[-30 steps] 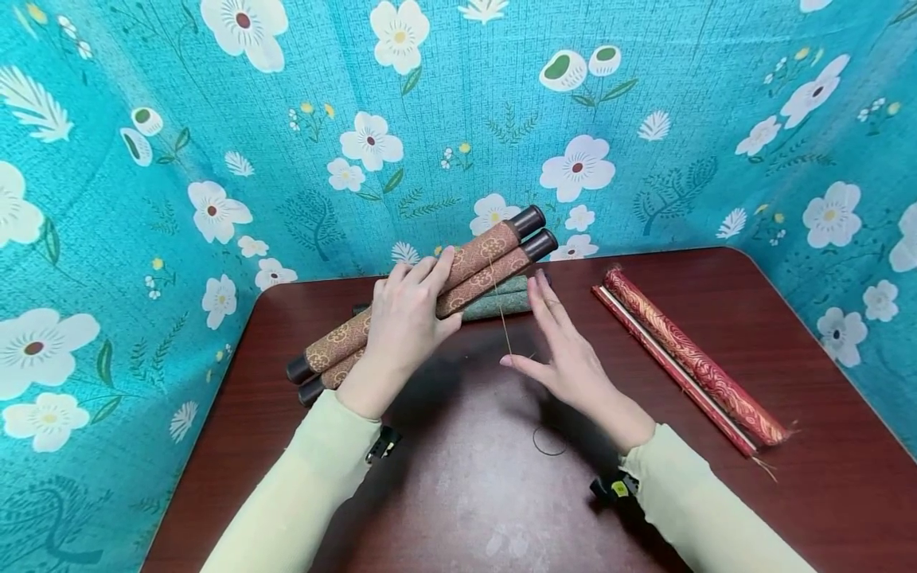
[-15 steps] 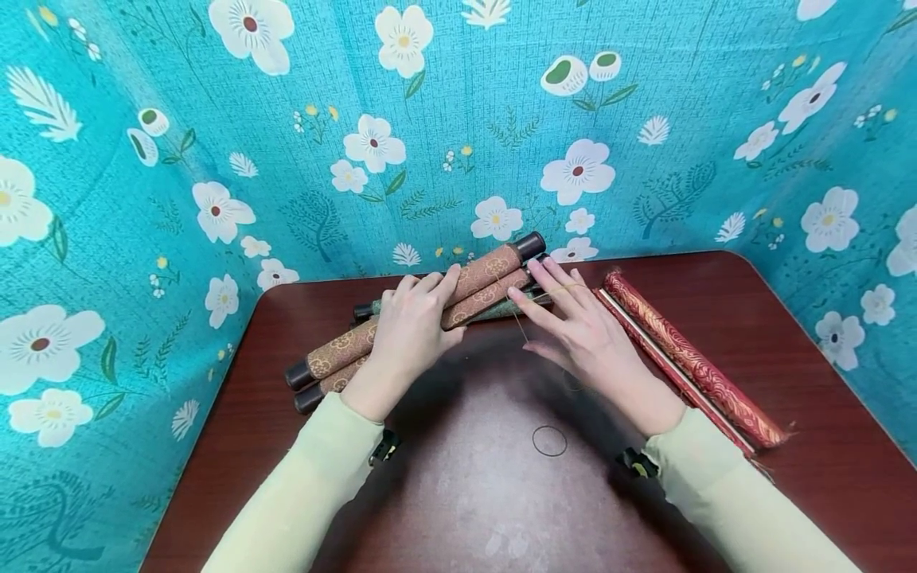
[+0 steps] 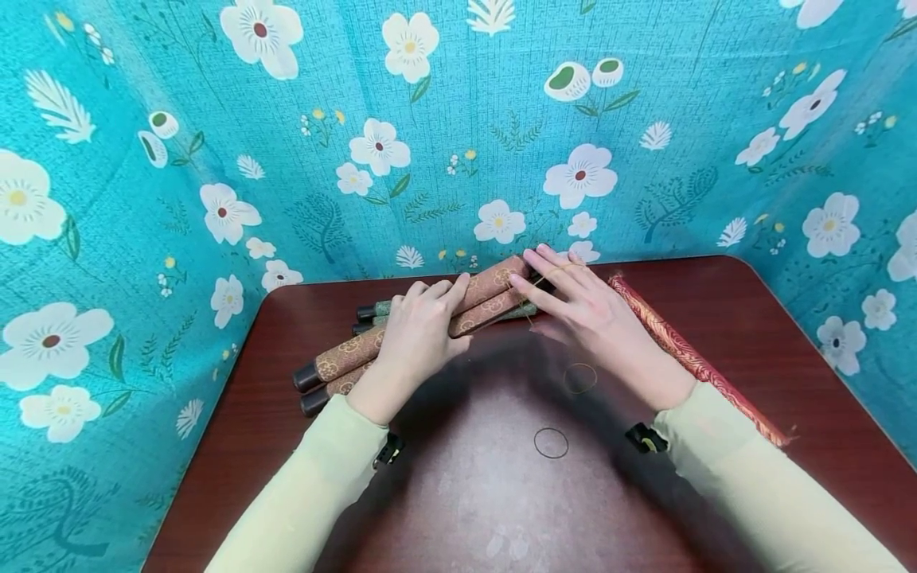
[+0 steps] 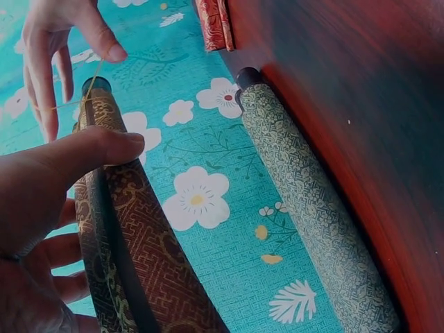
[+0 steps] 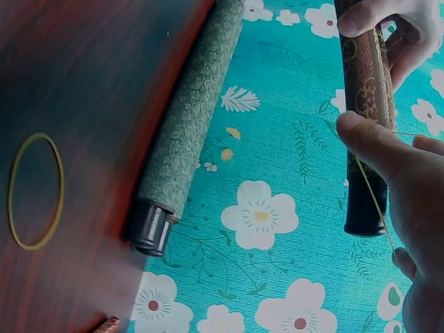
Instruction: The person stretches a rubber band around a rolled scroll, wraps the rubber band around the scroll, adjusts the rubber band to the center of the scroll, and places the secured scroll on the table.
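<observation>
My left hand (image 3: pixel 423 326) grips a brown scroll (image 3: pixel 351 354) with gold patterning and black end knobs, its two rolls side by side, held slanting up to the right. The left thumb lies across the rolls in the left wrist view. My right hand (image 3: pixel 591 310) is at the scroll's right end, fingers spread. A thin yellow rubber band (image 5: pixel 374 198) loops the scroll near its black knob (image 5: pixel 364 208) and stretches out to the right fingers. One right fingertip presses the scroll's cloth just above that knob. The right thumb is partly hidden in the head view.
A green scroll (image 4: pixel 305 201) lies behind the brown one at the table's back edge. To the right lies a red and gold scroll (image 3: pixel 695 358). Two thin loops rest on the table, a yellowish band (image 3: pixel 580 378) and a darker band (image 3: pixel 551 442). A flowered blue cloth (image 3: pixel 458 119) hangs behind.
The brown scroll's right end has come down. My right hand has moved up and right onto that end, and the band now stretches across its fingers. The left hand keeps its grip.
</observation>
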Tool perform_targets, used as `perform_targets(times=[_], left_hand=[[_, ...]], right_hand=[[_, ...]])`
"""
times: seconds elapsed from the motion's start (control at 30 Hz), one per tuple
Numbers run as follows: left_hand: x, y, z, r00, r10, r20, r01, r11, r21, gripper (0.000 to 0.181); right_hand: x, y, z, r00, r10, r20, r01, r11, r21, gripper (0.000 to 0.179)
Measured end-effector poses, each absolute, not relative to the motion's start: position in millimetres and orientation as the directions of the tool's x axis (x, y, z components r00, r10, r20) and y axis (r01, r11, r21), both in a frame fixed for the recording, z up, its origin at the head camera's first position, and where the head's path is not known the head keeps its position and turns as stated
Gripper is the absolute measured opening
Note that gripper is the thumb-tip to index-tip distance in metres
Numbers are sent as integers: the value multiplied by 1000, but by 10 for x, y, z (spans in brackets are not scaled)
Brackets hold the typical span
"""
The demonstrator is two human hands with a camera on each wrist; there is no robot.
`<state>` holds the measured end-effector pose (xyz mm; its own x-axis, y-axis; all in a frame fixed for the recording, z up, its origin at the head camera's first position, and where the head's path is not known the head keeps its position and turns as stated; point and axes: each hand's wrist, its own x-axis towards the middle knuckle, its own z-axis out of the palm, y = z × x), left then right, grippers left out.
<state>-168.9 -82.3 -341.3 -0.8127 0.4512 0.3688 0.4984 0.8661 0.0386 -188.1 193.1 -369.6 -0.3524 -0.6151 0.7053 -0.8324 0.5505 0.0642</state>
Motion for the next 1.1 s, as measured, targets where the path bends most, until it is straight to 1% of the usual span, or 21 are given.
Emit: perform_targets(times=[0.2, 0.43, 0.53, 0.67, 0.87, 1.0, 1.1], left_hand=[[-1676, -825, -3433, -803, 473, 363, 518, 855, 31, 85], [-1670, -825, -3451, -799, 489, 349, 532, 846, 33, 84], [-1675, -823, -3461, -804, 489, 340, 530, 847, 35, 84], [-1673, -828, -3470, -805, 489, 334, 533, 845, 46, 85], [-1659, -848, -3462, -795, 499, 344, 546, 836, 51, 85], [-1659, -862, -3475, -781, 506, 365, 558, 828, 48, 84], [-1661, -873, -3490, -771, 509, 383, 568, 822, 51, 84]], right_hand=[[-1954, 1959, -3621, -326, -637, 698, -859, 508, 63, 79], [-2016, 1966, -3594, -323, -630, 707, -847, 525, 80, 80], [-2037, 1965, -3597, -340, -628, 700, -844, 533, 68, 77], [-2055, 1978, -3595, -389, -624, 677, -835, 550, 28, 75], [-2050, 2009, -3569, -454, -624, 636, -812, 583, -8, 77], [-2047, 2024, -3555, -477, -613, 629, -797, 604, -16, 79], [-2049, 2032, -3559, -480, -602, 638, -790, 613, -17, 79]])
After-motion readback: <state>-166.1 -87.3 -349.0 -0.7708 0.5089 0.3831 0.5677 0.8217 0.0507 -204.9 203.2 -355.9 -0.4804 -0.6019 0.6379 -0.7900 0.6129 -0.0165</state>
